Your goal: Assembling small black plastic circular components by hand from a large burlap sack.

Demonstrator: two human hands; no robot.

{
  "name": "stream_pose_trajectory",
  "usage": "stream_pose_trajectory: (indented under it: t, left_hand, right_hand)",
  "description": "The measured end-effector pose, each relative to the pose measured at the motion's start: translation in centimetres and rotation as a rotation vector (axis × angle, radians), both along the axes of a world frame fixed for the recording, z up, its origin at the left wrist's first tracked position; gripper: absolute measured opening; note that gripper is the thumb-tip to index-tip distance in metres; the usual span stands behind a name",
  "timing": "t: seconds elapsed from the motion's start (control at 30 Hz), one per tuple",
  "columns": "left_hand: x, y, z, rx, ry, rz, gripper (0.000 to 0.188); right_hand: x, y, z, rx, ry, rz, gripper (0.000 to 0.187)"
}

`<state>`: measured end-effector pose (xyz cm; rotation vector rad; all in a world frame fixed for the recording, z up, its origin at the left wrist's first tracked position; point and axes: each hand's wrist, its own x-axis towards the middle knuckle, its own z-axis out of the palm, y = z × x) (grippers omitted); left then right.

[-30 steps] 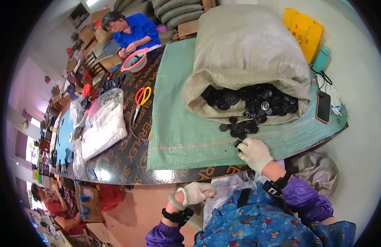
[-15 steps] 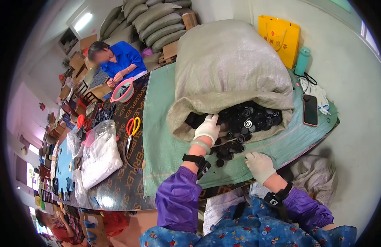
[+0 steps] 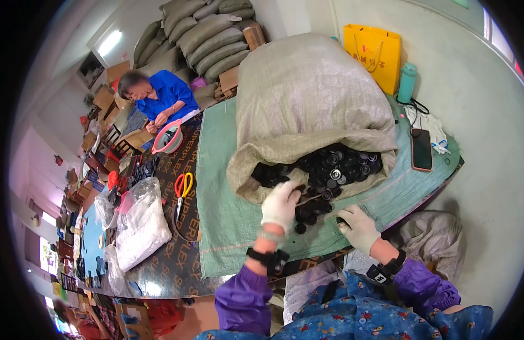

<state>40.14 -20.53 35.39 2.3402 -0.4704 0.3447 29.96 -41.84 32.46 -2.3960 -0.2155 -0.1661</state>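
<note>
A big woven sack lies on its side with its mouth towards me. Small black round pieces fill the opening and spill out in front; they look like plastic caps or discs. My left hand, in a white glove, is just outside the sack's lower left lip. Its fingers are curled, with a dark piece showing at the fingertips. Right of the spilled pieces, my gloved right hand is closed over the green sheet, pinching a black round piece by the thumb.
Left of the sheet lie yellow-and-red scissors and a clear bag of white material. A co-worker in blue sits beyond a pink-rimmed basket. At right are a phone, a teal bottle and a yellow paper bag.
My left hand has pulled back from the sack's mouth towards me, and its fingers have curled. My right hand stays in nearly the same place. The view has shifted slightly.
</note>
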Motion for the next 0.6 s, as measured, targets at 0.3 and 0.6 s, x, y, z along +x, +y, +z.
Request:
stream_pose_trajectory:
  t: [0.3,0.6]
  left_hand:
    - [-12.6,-1.5,-3.0,-1.212,0.708,-0.233,0.035]
    - [-14.6,-1.4,-2.2,-1.236,0.921,-0.252,0.061]
  right_hand:
    - [-2.1,2.6,0.9,0.608,0.109,0.226,0.030]
    - [-3.4,2.9,1.9,0.221,-0.077,0.317,0.035]
